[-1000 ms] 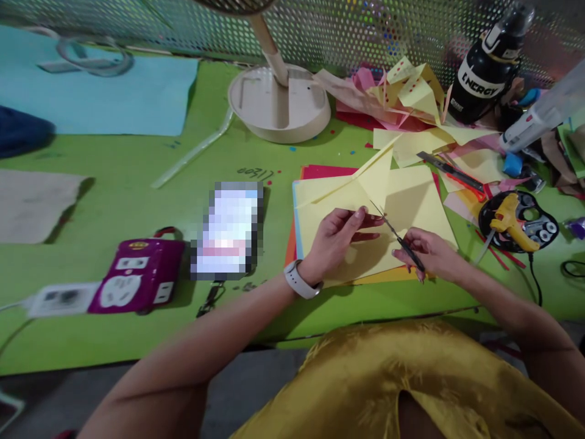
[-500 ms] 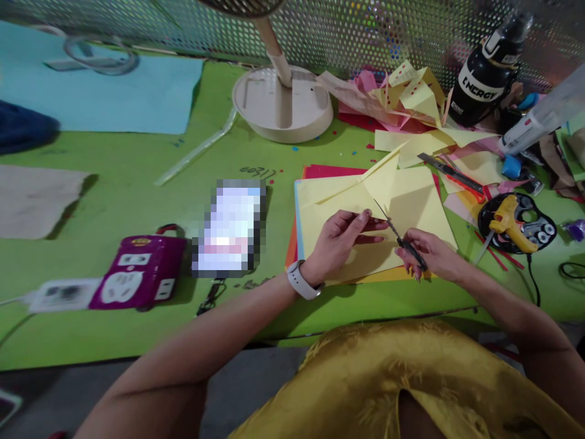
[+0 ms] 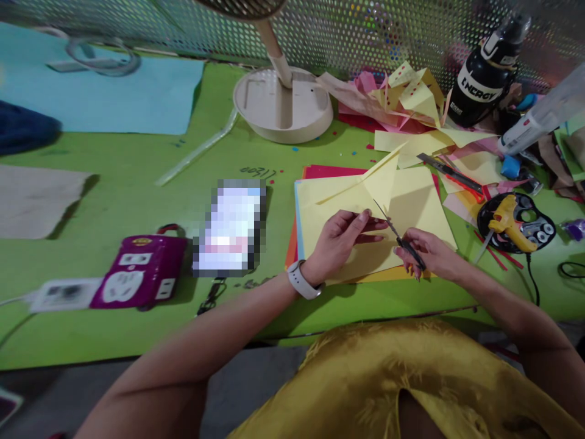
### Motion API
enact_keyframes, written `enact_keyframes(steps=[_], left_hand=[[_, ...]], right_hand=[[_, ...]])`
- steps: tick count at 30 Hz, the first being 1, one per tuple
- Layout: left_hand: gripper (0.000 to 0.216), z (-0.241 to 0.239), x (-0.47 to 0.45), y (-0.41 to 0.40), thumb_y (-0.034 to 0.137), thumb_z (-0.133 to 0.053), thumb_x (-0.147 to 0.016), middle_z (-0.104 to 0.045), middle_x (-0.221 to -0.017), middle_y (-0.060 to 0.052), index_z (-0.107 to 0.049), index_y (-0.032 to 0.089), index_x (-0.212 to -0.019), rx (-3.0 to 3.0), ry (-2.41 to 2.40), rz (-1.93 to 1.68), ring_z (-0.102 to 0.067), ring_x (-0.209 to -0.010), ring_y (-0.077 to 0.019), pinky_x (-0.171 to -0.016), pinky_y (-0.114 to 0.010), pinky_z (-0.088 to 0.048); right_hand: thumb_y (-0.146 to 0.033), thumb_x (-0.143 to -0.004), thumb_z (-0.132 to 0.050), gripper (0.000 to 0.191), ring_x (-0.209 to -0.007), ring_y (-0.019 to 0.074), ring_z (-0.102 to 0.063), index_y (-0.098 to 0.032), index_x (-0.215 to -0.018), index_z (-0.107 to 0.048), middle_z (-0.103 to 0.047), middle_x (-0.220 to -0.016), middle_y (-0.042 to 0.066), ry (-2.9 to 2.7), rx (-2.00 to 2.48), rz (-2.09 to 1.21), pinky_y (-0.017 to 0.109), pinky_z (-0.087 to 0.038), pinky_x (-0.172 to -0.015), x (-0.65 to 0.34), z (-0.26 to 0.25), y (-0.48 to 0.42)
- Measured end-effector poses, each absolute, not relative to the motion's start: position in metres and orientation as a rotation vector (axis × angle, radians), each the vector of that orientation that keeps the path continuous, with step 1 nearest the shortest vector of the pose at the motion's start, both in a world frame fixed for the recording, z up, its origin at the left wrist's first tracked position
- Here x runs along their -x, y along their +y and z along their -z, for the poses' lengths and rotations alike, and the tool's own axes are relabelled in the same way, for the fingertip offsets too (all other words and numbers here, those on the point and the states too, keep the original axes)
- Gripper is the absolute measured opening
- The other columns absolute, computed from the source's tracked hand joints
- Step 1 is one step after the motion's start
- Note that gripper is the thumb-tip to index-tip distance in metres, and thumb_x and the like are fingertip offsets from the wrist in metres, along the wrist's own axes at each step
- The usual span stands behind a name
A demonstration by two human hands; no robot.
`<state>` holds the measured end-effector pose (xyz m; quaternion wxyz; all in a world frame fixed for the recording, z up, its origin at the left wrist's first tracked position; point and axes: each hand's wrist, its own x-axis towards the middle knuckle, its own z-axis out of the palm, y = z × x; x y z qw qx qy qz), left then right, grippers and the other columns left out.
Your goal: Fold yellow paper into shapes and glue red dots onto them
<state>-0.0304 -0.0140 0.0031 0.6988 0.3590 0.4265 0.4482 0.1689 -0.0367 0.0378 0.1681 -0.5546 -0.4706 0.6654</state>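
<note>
A stack of coloured paper sheets lies on the green table, a yellow sheet point(image 3: 411, 201) on top with one folded flap raised. My left hand point(image 3: 340, 241) pinches the yellow sheet near its middle, fingers closed on the paper. My right hand point(image 3: 427, 253) is wrapped round the black handles of a small pair of scissors point(image 3: 397, 235). The blades point up and left, their tip at the paper just beside my left fingertips. A white watch sits on my left wrist.
A fan base point(image 3: 283, 103) stands at the back. Paper scraps point(image 3: 402, 97), a black bottle point(image 3: 487, 76), a box cutter point(image 3: 450, 172) and a yellow glue gun point(image 3: 512, 222) crowd the right. A phone point(image 3: 231, 225) and a purple power strip point(image 3: 137, 274) lie to the left.
The view shifted slightly. Both hands stay on the yellow sheet and the scissors, with almost no movement.
</note>
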Motion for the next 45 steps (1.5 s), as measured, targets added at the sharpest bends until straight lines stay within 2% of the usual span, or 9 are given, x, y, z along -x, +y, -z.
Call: enact_keyframes(steps=[12,20,28,37,45], left_hand=[[0.049,0.001,0.030,-0.013,0.058,-0.081,-0.075,-0.079,-0.101,-0.015,-0.060,0.016,-0.086,-0.796,0.942,-0.999,-0.076,-0.100,-0.0290,-0.083,-0.041,-0.064],[0.044,0.002,0.032,-0.012,0.055,-0.080,-0.078,-0.080,-0.100,-0.014,-0.064,0.015,-0.087,-0.796,0.885,-1.003,-0.077,-0.097,-0.0258,-0.080,-0.035,-0.063],[0.049,0.002,0.032,-0.010,0.059,-0.080,-0.076,-0.079,-0.105,-0.017,-0.063,0.015,-0.091,-0.796,0.893,-0.980,-0.075,-0.105,-0.0289,-0.086,-0.040,-0.063],[0.041,0.006,0.032,-0.010,0.054,-0.079,-0.080,-0.080,-0.098,-0.012,-0.061,0.017,-0.082,-0.779,0.867,-1.014,-0.076,-0.100,-0.0250,-0.085,-0.038,-0.064],[0.044,0.004,0.033,-0.009,0.058,-0.076,-0.081,-0.079,-0.105,-0.015,-0.064,0.016,-0.085,-0.826,0.914,-0.994,-0.075,-0.102,-0.0276,-0.082,-0.039,-0.064]], right_hand=[[-0.062,-0.066,-0.082,0.052,-0.040,0.0063,-0.049,-0.023,-0.074,-0.048,-0.056,-0.055,-0.008,-1.349,1.593,-1.871,0.019,-0.045,-0.036,-0.168,-0.037,-0.037],[-0.065,-0.065,-0.080,0.053,-0.038,0.0054,-0.045,-0.022,-0.073,-0.050,-0.057,-0.050,-0.008,-1.340,1.614,-1.846,0.017,-0.039,-0.034,-0.167,-0.037,-0.038],[-0.064,-0.063,-0.083,0.054,-0.035,0.0045,-0.043,-0.022,-0.073,-0.050,-0.057,-0.050,-0.008,-1.275,1.574,-1.854,0.017,-0.034,-0.031,-0.167,-0.031,-0.039],[-0.064,-0.066,-0.080,0.052,-0.034,0.0040,-0.042,-0.022,-0.074,-0.050,-0.059,-0.050,-0.008,-1.279,1.582,-1.843,0.016,-0.032,-0.030,-0.168,-0.027,-0.040],[-0.062,-0.063,-0.083,0.053,-0.032,0.0040,-0.040,-0.022,-0.072,-0.049,-0.059,-0.048,-0.007,-1.254,1.599,-1.824,0.016,-0.030,-0.028,-0.167,-0.025,-0.040]])
